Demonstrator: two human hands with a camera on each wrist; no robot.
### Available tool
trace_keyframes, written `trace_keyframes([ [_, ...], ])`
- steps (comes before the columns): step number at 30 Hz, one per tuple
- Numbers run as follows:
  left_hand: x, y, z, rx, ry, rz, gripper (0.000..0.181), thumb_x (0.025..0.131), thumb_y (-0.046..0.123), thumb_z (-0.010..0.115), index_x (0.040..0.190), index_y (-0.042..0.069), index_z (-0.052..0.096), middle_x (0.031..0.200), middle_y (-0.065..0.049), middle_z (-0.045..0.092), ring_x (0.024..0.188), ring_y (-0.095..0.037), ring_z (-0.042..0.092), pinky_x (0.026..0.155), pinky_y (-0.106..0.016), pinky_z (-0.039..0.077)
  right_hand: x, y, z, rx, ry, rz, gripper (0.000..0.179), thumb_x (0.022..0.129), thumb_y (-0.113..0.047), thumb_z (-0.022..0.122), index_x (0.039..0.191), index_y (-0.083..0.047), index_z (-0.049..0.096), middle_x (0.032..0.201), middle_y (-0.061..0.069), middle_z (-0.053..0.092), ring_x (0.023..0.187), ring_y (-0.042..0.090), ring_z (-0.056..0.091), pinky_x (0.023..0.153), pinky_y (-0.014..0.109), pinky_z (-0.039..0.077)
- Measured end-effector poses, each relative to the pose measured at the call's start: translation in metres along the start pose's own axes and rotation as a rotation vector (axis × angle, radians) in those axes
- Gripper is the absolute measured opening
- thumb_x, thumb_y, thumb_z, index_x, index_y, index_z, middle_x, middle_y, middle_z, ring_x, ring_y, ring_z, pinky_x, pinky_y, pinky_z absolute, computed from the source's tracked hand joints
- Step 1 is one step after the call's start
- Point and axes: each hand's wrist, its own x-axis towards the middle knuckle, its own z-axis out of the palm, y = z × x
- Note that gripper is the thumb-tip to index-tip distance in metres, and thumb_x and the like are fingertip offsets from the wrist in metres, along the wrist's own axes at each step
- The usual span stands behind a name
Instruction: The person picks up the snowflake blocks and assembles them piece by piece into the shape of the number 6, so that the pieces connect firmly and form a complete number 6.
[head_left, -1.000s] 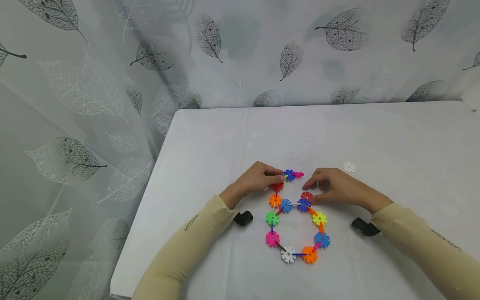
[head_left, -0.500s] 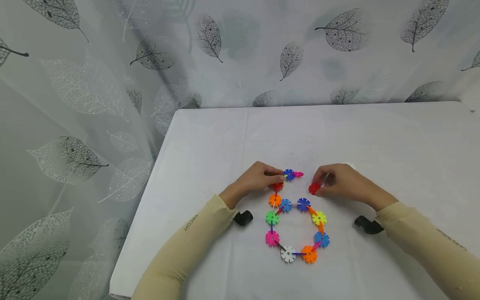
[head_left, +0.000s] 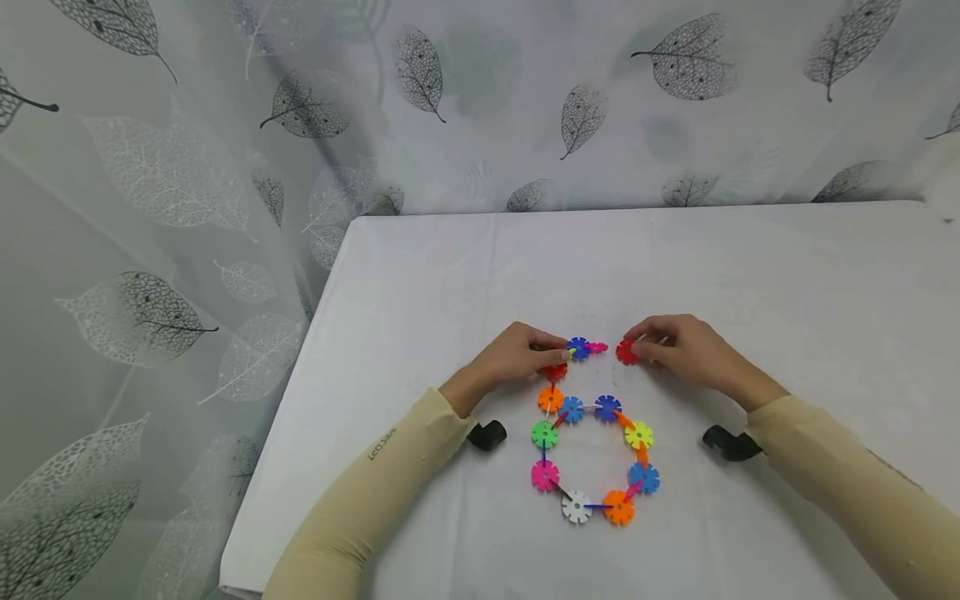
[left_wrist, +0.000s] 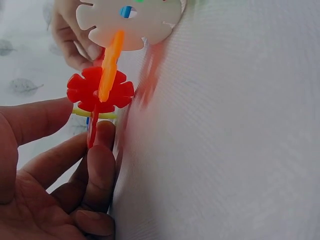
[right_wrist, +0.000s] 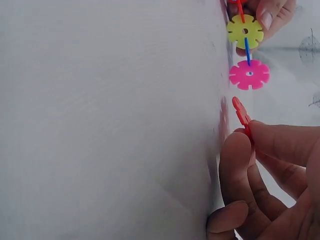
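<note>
My left hand (head_left: pixel 517 357) grips the upper end of a chain of slotted plastic discs, around a red disc (left_wrist: pixel 82 92) and a yellow disc (right_wrist: pixel 245 31). Beyond those fingers, a blue disc (head_left: pixel 578 348) and an upright pink disc (right_wrist: pixel 250 75) stick out to the right. Between thumb and fingers, my right hand (head_left: pixel 686 350) pinches a loose red disc (head_left: pixel 627 352). It stands on edge, slightly apart from the pink disc. Lower down, the chain makes a ring with green (head_left: pixel 545 435), white (head_left: pixel 577 507), orange (head_left: pixel 619 508) and yellow discs among others.
A white cloth covers the table (head_left: pixel 435 275), whose left edge runs beside the left sleeve. Black wrist mounts (head_left: pixel 487 436) sit under both wrists. A leaf-patterned curtain (head_left: pixel 480 108) hangs behind the table and on the left.
My right hand has picked up the red disc beside the ring and moved it up, level with the pink disc. The left hand keeps its place. The loose white disc is now out of sight.
</note>
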Motion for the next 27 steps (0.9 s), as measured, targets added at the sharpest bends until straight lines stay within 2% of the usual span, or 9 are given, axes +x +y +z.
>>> trace_keyframes([
  [9,0.0005,-0.0004,-0.0006,-0.018,-0.004,-0.007,0.033,0.097,0.028,0.071,0.125,0.012,0.074,0.112,0.002,0.074,0.092,-0.010,0.061,0.069,-0.022,0.047,0.0057,-0.0007,0.0023,0.056,-0.004,0.009,0.022,0.098,-0.021,0.069,0.113,-0.005,0.069,0.088,0.005,0.070,0.071,0.021,0.063,0.065,0.032,0.054],
  [19,-0.0005,-0.0007,0.0002,-0.012,0.002,-0.003,0.034,0.097,0.029,0.071,0.127,0.012,0.073,0.117,0.002,0.073,0.101,-0.008,0.062,0.075,-0.023,0.050,0.0069,-0.0016,0.0040,0.117,-0.016,0.038,0.028,0.099,-0.025,0.068,0.115,-0.003,0.071,0.085,0.006,0.070,0.070,0.023,0.064,0.066,0.032,0.053],
  [27,-0.0001,-0.0013,0.0010,-0.001,0.005,0.007,0.034,0.097,0.030,0.071,0.126,0.012,0.073,0.116,0.002,0.073,0.095,-0.008,0.061,0.071,-0.022,0.047,0.0066,-0.0010,0.0031,0.163,-0.031,0.039,0.028,0.100,-0.021,0.066,0.117,-0.001,0.071,0.093,0.008,0.071,0.071,0.023,0.065,0.067,0.030,0.054],
])
